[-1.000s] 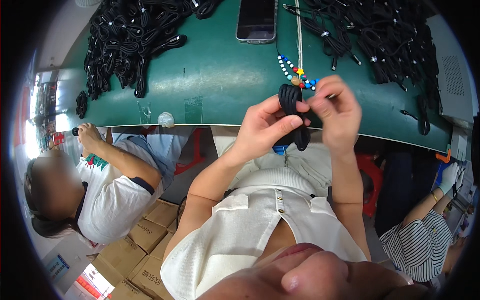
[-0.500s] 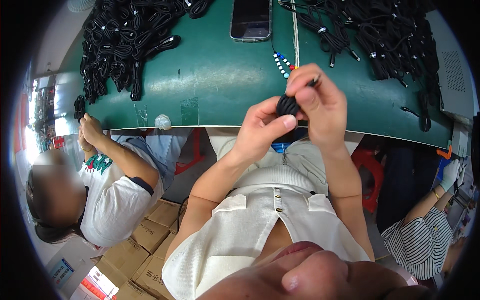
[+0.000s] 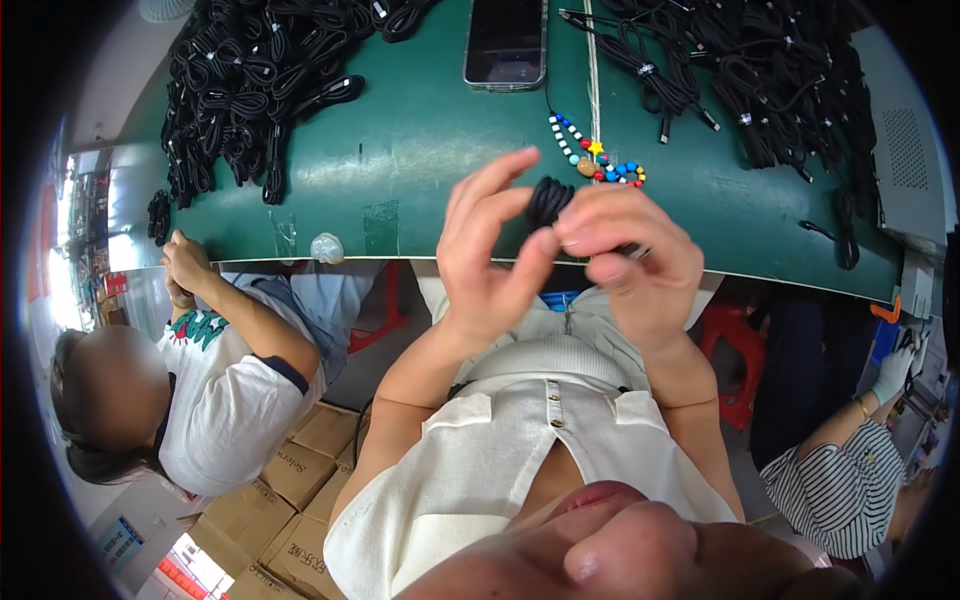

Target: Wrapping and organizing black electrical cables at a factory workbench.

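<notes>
A black cable, wound into a small tight coil (image 3: 549, 203), is held above the near edge of the green table (image 3: 400, 130). My right hand (image 3: 645, 262) pinches it at its lower right side, and a connector end shows blurred by the fingers. On the other side of the coil, my left hand (image 3: 482, 262) is open, its fingers spread apart and its thumb close to the coil. Just beyond my hands lies a colourful beaded strap (image 3: 587, 168), attached to a dark-screened phone (image 3: 505, 45).
Bundled black cables form a pile (image 3: 235, 100) at far left; looser cables (image 3: 770, 90) lie at far right. A clear lump (image 3: 326, 248) sits at the table edge. A co-worker's hands (image 3: 185, 265) are at left, another's gloved hand (image 3: 893, 375) at right. Cardboard boxes (image 3: 300, 470) stand below.
My left hand has let go of the coil, moved left and spread its fingers. My right hand has lowered slightly and now holds the coil, uncovering more of the beaded strap.
</notes>
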The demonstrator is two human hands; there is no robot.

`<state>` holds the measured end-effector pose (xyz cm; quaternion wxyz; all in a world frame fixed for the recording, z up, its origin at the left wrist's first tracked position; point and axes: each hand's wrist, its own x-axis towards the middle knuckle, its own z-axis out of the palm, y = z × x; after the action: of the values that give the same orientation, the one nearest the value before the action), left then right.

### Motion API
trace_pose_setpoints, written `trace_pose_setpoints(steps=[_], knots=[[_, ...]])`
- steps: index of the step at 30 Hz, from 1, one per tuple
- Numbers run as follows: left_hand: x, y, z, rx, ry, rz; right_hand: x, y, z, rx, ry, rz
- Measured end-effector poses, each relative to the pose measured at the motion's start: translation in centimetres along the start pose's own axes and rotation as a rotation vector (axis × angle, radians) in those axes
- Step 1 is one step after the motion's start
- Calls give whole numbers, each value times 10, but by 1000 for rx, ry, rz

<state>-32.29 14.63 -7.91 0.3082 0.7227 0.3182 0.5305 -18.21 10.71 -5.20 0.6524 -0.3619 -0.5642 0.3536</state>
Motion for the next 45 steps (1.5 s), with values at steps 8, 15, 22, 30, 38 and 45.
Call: trace_pose_setpoints(steps=[8, 15, 22, 30, 38, 45], knots=[[-9, 21, 0, -34, 39, 89, 5, -25, -2, -482, -26, -342], [-3, 40, 1, -303, -399, 30, 2, -28, 0, -120, -47, -51], [-2, 39, 8, -422, -441, -90, -5, -18, 8, 290, -35, 195], [-15, 31, 18, -517, -258, -291, -10, 3, 9, 345, 62, 212], [41, 9, 16, -977, 392, -486, -35, 30, 0, -141, 96, -35], [20, -1, 15, -815, -18, -671, -21, 22, -10, 169, 196, 115]])
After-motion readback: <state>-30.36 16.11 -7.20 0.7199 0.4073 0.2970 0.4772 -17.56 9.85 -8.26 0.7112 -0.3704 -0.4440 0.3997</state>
